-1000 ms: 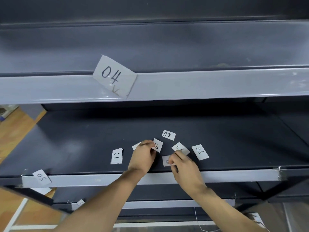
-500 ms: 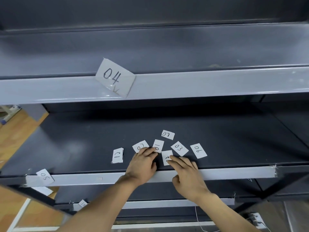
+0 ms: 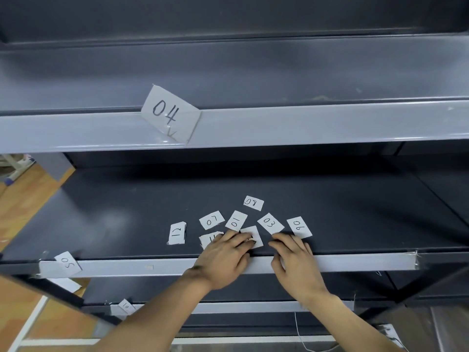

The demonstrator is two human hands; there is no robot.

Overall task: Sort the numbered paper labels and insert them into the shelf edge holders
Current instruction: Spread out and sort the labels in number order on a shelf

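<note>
Several small white numbered labels lie on the dark middle shelf (image 3: 127, 214): 12 (image 3: 177, 233), 07 (image 3: 212, 220), 01 (image 3: 236, 220), 08 (image 3: 253, 203), 03 (image 3: 270, 223) and 06 (image 3: 299, 226). My left hand (image 3: 224, 257) lies flat, its fingertips on a partly hidden label (image 3: 254, 237), and it covers part of another label (image 3: 209, 239). My right hand (image 3: 295, 260) rests palm down beside it, fingers spread near labels 03 and 06, holding nothing. Label 04 (image 3: 170, 114) sits tilted in the upper shelf edge holder (image 3: 304, 125). Label 05 (image 3: 67, 262) sits in the middle shelf edge holder (image 3: 152, 267).
Another small label (image 3: 126, 306) hangs at the lower shelf edge (image 3: 241, 306). A loose white paper (image 3: 66, 284) lies below label 05. Wooden floor (image 3: 22, 199) shows at the left. A white cord (image 3: 299, 334) hangs at the lower right.
Both hands slid back toward the shelf's front edge and flattened. The label under my right fingers is now under my left fingertips, and another label shows by my left hand.
</note>
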